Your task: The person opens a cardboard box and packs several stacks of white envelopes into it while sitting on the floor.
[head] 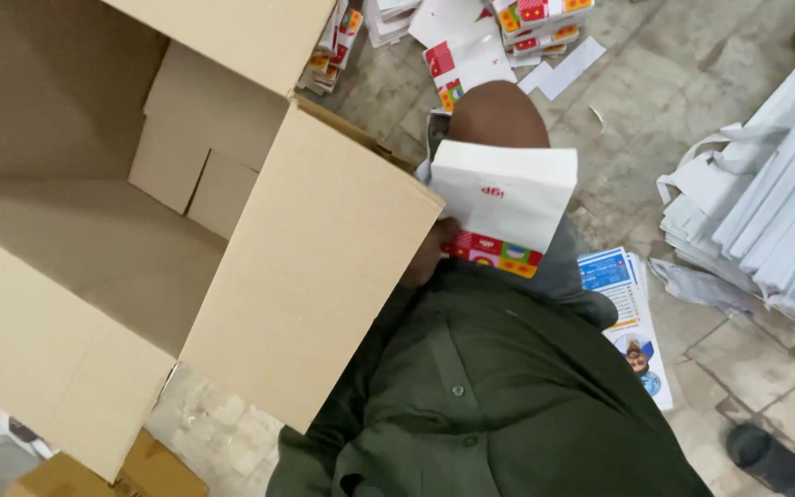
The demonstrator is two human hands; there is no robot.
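A hand [439, 248] grips a white booklet [505, 207] by its lower left edge, fingers closed on it; most of the hand is hidden behind a flap of the open cardboard box [75, 285], and which hand it is cannot be told. The booklet sits above the person's knee, just right of the flap. More booklets [531, 23] lie stacked on the stone floor [692, 83] beyond, white bundles [775, 212] to the right, and leaflets [623, 304] beside the leg.

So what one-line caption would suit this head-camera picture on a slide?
A hand holds a white paper packet with a colourful printed edge beside a large open brown cardboard box, above a stone-tiled floor.
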